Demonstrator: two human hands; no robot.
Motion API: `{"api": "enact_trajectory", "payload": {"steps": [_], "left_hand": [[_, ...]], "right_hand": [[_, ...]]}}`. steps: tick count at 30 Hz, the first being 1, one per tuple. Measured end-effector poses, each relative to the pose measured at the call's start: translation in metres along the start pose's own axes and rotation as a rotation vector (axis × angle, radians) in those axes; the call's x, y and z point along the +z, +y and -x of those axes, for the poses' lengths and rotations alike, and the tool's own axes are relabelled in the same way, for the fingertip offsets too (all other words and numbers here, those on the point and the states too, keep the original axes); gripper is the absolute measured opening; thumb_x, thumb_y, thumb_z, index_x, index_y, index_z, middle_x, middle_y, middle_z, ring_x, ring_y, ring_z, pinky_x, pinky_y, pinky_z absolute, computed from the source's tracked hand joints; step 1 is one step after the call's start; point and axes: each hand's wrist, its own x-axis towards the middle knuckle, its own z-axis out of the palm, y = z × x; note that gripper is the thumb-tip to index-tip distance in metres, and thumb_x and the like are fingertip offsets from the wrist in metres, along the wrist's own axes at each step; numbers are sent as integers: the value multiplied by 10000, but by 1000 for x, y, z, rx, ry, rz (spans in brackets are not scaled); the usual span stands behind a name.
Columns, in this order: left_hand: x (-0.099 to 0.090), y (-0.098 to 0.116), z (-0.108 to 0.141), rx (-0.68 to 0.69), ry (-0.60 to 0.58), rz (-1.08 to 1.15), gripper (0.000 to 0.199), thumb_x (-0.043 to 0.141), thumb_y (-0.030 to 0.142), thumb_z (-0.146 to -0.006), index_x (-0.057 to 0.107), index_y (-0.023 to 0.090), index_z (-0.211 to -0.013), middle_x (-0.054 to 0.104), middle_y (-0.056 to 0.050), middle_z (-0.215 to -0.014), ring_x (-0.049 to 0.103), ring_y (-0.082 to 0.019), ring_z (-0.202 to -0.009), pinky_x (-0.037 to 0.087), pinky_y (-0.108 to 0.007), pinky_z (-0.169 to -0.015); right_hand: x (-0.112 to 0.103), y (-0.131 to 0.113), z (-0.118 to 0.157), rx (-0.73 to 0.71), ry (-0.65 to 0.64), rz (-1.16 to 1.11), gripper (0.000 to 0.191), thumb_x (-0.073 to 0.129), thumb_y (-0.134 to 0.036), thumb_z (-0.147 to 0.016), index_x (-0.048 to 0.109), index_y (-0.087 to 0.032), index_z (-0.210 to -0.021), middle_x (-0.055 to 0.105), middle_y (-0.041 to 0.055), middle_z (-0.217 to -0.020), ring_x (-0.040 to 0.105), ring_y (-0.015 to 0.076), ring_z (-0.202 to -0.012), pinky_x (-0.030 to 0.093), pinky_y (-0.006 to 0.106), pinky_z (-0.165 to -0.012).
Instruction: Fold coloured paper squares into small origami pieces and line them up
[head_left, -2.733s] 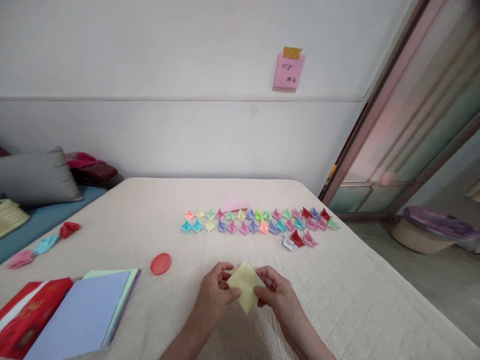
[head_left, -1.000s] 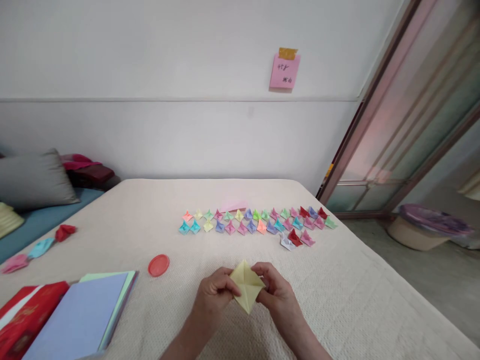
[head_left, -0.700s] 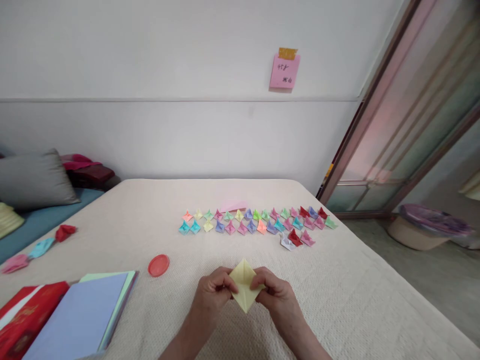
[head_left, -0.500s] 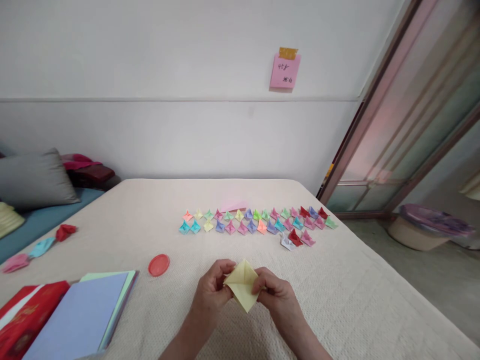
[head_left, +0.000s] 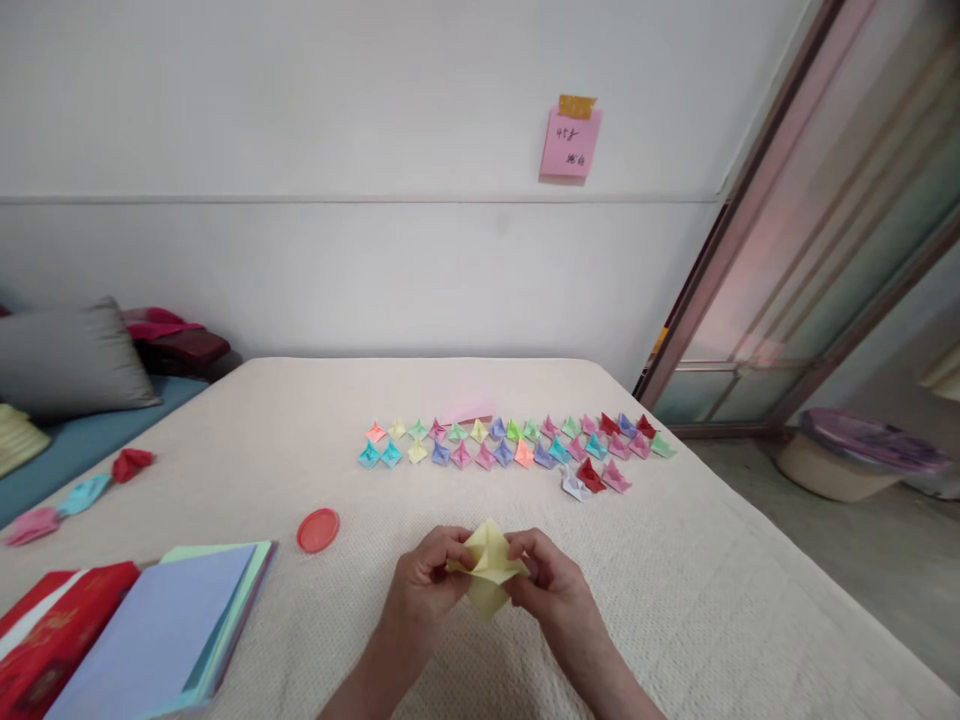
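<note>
A pale yellow folded paper (head_left: 489, 572) is held just above the cloth-covered table, its upper part spreading apart with a point standing at the top. My left hand (head_left: 431, 580) pinches its left corner between thumb and fingers. On the opposite corner, my right hand (head_left: 551, 580) grips in the same way. Beyond the hands, small folded paper boats (head_left: 484, 455) in many colours sit in rows. A white boat (head_left: 575, 484), a dark red one (head_left: 591, 475) and a pink one (head_left: 616, 477) form a shorter row nearer to me.
A red round lid (head_left: 318, 531) lies left of my hands. Coloured paper sheets (head_left: 161, 625) are stacked beside a red packet (head_left: 67, 630) at front left. Crumpled-looking paper pieces (head_left: 85, 494) rest along the left edge. A pink sheet (head_left: 471, 412) lies behind the boats.
The yellow paper has gone from a flat diamond to a form opening at its middle, its side corners drawn outward. My right fingers have shifted up along its right side.
</note>
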Motion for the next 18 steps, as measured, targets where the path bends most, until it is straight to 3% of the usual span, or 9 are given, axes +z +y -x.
{"api": "enact_trajectory", "payload": {"steps": [4, 7, 9, 13, 18], "left_hand": [[1, 5, 2, 9, -16, -11, 75, 678, 139, -687, 669, 182, -626, 651, -36, -884, 592, -181, -796, 441, -248, -698], [3, 5, 4, 22, -40, -39, 87, 648, 142, -709, 662, 183, -633, 646, -33, -893, 583, -173, -792, 430, -244, -685], [5, 4, 6, -16, -53, 13, 42, 638, 152, -717, 648, 192, -711, 645, -26, -891, 573, -164, -778, 424, -242, -670], [6, 1, 6, -109, -58, 177, 255, 678, 195, -696, 577, 221, -928, 616, 8, -824, 556, -140, -715, 417, -234, -634], [4, 1, 4, -233, -116, 143, 160, 695, 270, -695, 626, 150, -774, 561, 26, -635, 497, -106, -587, 382, -214, -557]], "right_hand": [[0, 3, 2, 28, -53, 17, 292, 603, -88, -618, 654, -245, -859, 527, -58, -615, 437, 121, -573, 318, 236, -536], [0, 5, 2, 9, -99, 63, 207, 632, -124, -626, 702, -232, -788, 573, -19, -722, 489, 149, -667, 366, 261, -601], [1, 6, 2, 1, -99, 87, 91, 644, -191, -668, 710, -214, -726, 549, -15, -694, 474, 147, -653, 357, 262, -591], [0, 6, 0, 45, -71, 93, 93, 642, -255, -696, 691, -182, -665, 461, -41, -570, 393, 117, -553, 295, 250, -525], [1, 2, 1, 104, -58, 85, 139, 656, -292, -677, 687, -160, -646, 490, -35, -531, 396, 111, -511, 289, 249, -503]]}}
